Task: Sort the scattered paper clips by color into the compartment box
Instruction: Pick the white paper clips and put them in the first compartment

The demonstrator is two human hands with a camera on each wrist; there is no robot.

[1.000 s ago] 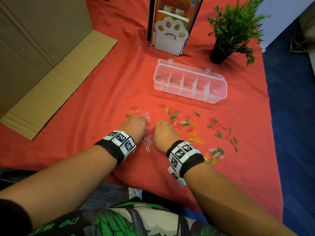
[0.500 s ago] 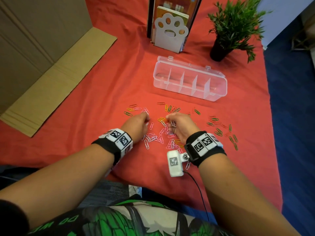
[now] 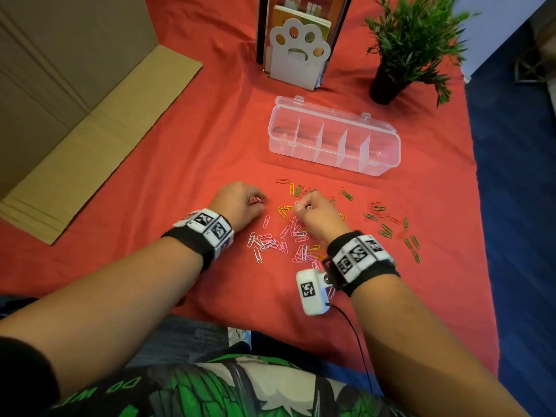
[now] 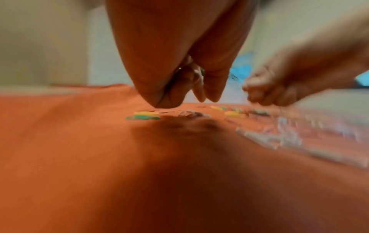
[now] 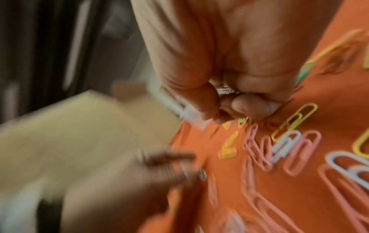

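Paper clips of several colours lie scattered on the red cloth: a pink and white pile (image 3: pixel 270 242), yellow ones (image 3: pixel 284 210), green ones (image 3: pixel 385 230). My left hand (image 3: pixel 240 203) is curled at the pile's left edge and holds pink clips (image 3: pixel 255 200); in the left wrist view the left hand (image 4: pixel 191 82) is bunched just above the cloth. My right hand (image 3: pixel 316 210) is curled over the pile's middle, and in the right wrist view the right hand (image 5: pixel 229 100) grips white clips (image 5: pixel 225 91). The clear compartment box (image 3: pixel 394 145) stands open behind the clips with nothing in its compartments.
A flattened cardboard box (image 3: pixel 90 115) covers the left side. A white paw-shaped bookend (image 3: pixel 298 52) with books and a potted plant (image 3: pixel 406 46) stand behind the box. The cloth's right edge drops to blue floor (image 3: pixel 511 206).
My right hand has moved forward and right over the pile and turned at the wrist. My left hand has slid forward and left. The pink and white clips near me are now uncovered.
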